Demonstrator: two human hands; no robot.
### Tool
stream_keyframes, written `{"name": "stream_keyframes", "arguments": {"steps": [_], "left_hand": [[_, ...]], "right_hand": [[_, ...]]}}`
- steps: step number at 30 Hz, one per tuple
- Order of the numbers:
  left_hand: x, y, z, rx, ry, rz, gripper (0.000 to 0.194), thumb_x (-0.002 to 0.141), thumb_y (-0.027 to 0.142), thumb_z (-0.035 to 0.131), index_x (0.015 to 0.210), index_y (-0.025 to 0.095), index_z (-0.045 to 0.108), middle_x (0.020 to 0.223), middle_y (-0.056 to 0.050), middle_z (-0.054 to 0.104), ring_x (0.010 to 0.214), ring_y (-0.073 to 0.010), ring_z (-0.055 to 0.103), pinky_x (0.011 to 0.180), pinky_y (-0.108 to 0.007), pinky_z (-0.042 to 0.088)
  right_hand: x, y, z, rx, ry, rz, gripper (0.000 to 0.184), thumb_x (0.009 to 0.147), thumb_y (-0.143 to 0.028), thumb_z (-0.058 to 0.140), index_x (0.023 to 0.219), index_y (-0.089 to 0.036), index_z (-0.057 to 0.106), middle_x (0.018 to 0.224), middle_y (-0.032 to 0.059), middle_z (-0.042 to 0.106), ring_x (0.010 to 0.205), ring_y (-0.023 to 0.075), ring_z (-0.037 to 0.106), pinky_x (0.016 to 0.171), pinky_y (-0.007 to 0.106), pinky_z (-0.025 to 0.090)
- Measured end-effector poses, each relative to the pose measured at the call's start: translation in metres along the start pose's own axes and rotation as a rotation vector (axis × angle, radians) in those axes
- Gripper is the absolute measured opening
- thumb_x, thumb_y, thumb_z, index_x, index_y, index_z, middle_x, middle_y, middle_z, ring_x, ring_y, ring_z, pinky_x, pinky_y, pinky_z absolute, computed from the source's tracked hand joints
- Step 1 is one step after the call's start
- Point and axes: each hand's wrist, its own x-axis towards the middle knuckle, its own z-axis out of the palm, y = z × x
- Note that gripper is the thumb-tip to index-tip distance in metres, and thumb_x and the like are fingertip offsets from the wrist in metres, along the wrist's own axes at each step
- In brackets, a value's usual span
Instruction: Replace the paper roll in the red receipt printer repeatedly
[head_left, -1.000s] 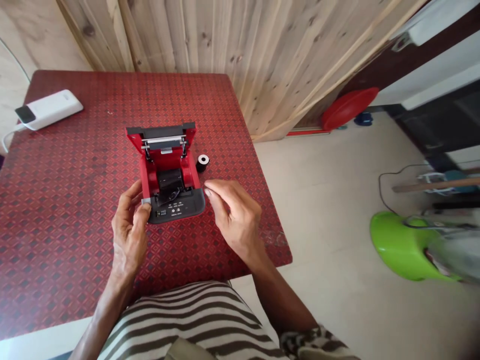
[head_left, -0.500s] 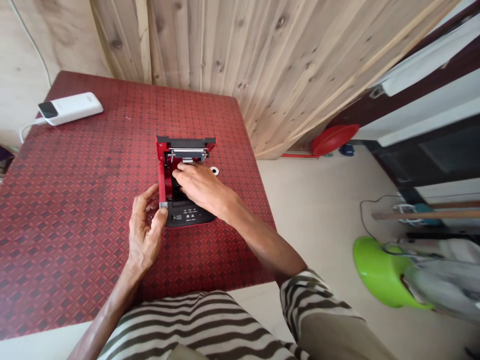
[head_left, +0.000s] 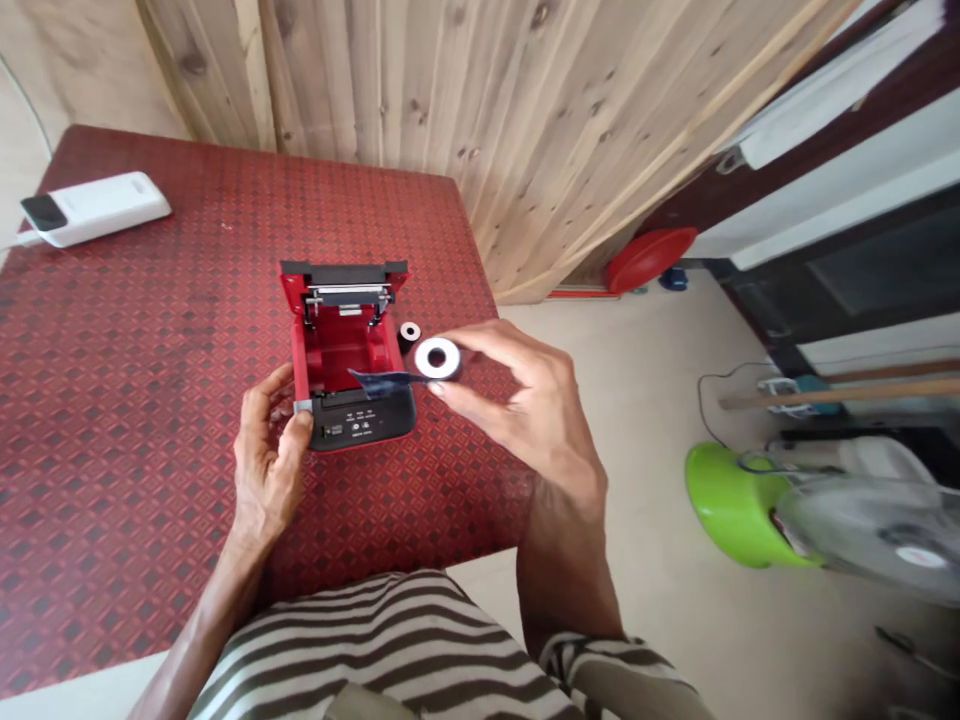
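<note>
A small red and black receipt printer (head_left: pixel 361 425) sits on the table with its lid (head_left: pixel 345 275) raised, its red paper bay bare inside. My left hand (head_left: pixel 268 440) grips its front left corner, thumb on top and fingers curled along the side. Between the thumb and fingertips of my right hand (head_left: pixel 525 400) is a paper roll (head_left: pixel 438 358), white at the end with a dark outer layer. A loose dark tail (head_left: pixel 382 382) hangs from it toward the printer's front. Just right of the printer stands a second paper roll (head_left: pixel 409 335).
The table (head_left: pixel 150 420) has a red patterned cover and meets a wooden plank wall (head_left: pixel 420 90). A white power bank (head_left: pixel 105 208) with a cable lies at the far left. On the floor to the right are a green plastic tub (head_left: pixel 731 510) and a red basin (head_left: pixel 651 258).
My right hand has come out of the printer's bay and moved right, lifting the paper roll with it. My left hand keeps its grip on the printer. The whole view has shifted slightly.
</note>
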Motion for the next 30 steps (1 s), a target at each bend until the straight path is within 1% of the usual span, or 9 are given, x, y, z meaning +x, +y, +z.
{"name": "stream_keyframes", "arguments": {"steps": [2, 5, 8, 14, 17, 20, 24, 27, 30], "left_hand": [[0.001, -0.001, 0.0, -0.004, -0.002, 0.007, 0.06, 0.101, 0.058, 0.069, 0.149, 0.022, 0.068, 0.133, -0.012, 0.076, 0.116, -0.0277, 0.073, 0.101, -0.043, 0.06], [0.002, -0.002, 0.001, 0.01, 0.03, 0.034, 0.056, 0.1, 0.057, 0.07, 0.146, 0.026, 0.071, 0.133, -0.009, 0.078, 0.119, -0.0305, 0.073, 0.104, -0.048, 0.06], [0.002, -0.001, 0.0, 0.036, 0.038, 0.049, 0.051, 0.101, 0.058, 0.071, 0.145, 0.031, 0.074, 0.136, -0.006, 0.078, 0.125, -0.0363, 0.072, 0.11, -0.056, 0.058], [0.003, -0.004, -0.001, 0.016, 0.021, 0.084, 0.051, 0.103, 0.058, 0.07, 0.148, 0.034, 0.074, 0.142, -0.003, 0.078, 0.13, -0.0378, 0.072, 0.114, -0.061, 0.057], [0.003, -0.005, -0.002, 0.017, 0.024, 0.08, 0.051, 0.103, 0.058, 0.069, 0.149, 0.035, 0.074, 0.144, -0.002, 0.078, 0.133, -0.039, 0.071, 0.117, -0.064, 0.056], [0.003, -0.004, -0.003, 0.031, 0.0, 0.047, 0.05, 0.103, 0.06, 0.07, 0.149, 0.041, 0.074, 0.147, 0.0, 0.077, 0.137, -0.0418, 0.07, 0.119, -0.068, 0.055], [0.003, -0.004, -0.004, 0.035, 0.0, 0.048, 0.052, 0.101, 0.062, 0.07, 0.149, 0.043, 0.073, 0.147, -0.001, 0.077, 0.139, -0.0441, 0.069, 0.118, -0.068, 0.056], [0.003, -0.006, -0.004, 0.024, -0.004, 0.057, 0.05, 0.103, 0.059, 0.069, 0.15, 0.042, 0.073, 0.148, 0.001, 0.076, 0.139, -0.041, 0.069, 0.119, -0.063, 0.055], [0.003, -0.007, -0.003, 0.035, 0.01, 0.069, 0.056, 0.102, 0.057, 0.071, 0.151, 0.03, 0.072, 0.145, -0.006, 0.077, 0.131, -0.0365, 0.071, 0.115, -0.056, 0.058]], "right_hand": [[-0.026, 0.024, -0.005, 0.145, 0.1, 0.172, 0.033, 0.094, -0.039, 0.091, 0.125, -0.03, 0.082, 0.115, 0.0024, 0.085, 0.099, 0.0229, 0.077, 0.09, 0.043, 0.065], [-0.059, 0.057, 0.01, 0.277, 0.152, 0.401, 0.037, 0.091, -0.04, 0.091, 0.124, -0.026, 0.082, 0.113, 0.003, 0.085, 0.087, 0.0188, 0.074, 0.081, 0.037, 0.062], [-0.07, 0.075, 0.036, 0.36, 0.074, 0.431, 0.036, 0.09, -0.038, 0.089, 0.122, -0.024, 0.082, 0.112, 0.0041, 0.086, 0.085, 0.0173, 0.075, 0.079, 0.033, 0.062], [-0.057, 0.08, 0.066, 0.231, -0.097, 0.24, 0.034, 0.094, -0.015, 0.076, 0.127, -0.022, 0.081, 0.12, 0.0069, 0.087, 0.102, 0.0211, 0.081, 0.094, 0.038, 0.065], [-0.056, 0.081, 0.058, 0.227, -0.157, 0.234, 0.044, 0.093, -0.015, 0.078, 0.136, -0.023, 0.078, 0.132, 0.0083, 0.085, 0.11, 0.023, 0.083, 0.101, 0.043, 0.066], [-0.053, 0.088, 0.038, 0.323, -0.211, 0.294, 0.053, 0.095, -0.018, 0.078, 0.148, -0.025, 0.072, 0.141, 0.0092, 0.083, 0.107, 0.0214, 0.085, 0.099, 0.043, 0.069], [-0.025, 0.108, 0.028, 0.308, -0.089, 0.346, 0.033, 0.1, -0.017, 0.072, 0.13, -0.024, 0.081, 0.131, 0.0068, 0.087, 0.119, 0.0223, 0.083, 0.11, 0.046, 0.066], [0.005, 0.123, 0.044, 0.315, -0.067, 0.366, 0.042, 0.094, -0.012, 0.078, 0.134, -0.025, 0.079, 0.139, 0.0079, 0.084, 0.116, 0.0221, 0.083, 0.108, 0.046, 0.067], [0.026, 0.13, 0.067, 0.314, -0.136, 0.352, 0.05, 0.092, -0.011, 0.079, 0.141, -0.023, 0.076, 0.142, 0.009, 0.082, 0.107, 0.0213, 0.082, 0.101, 0.044, 0.067]]}}
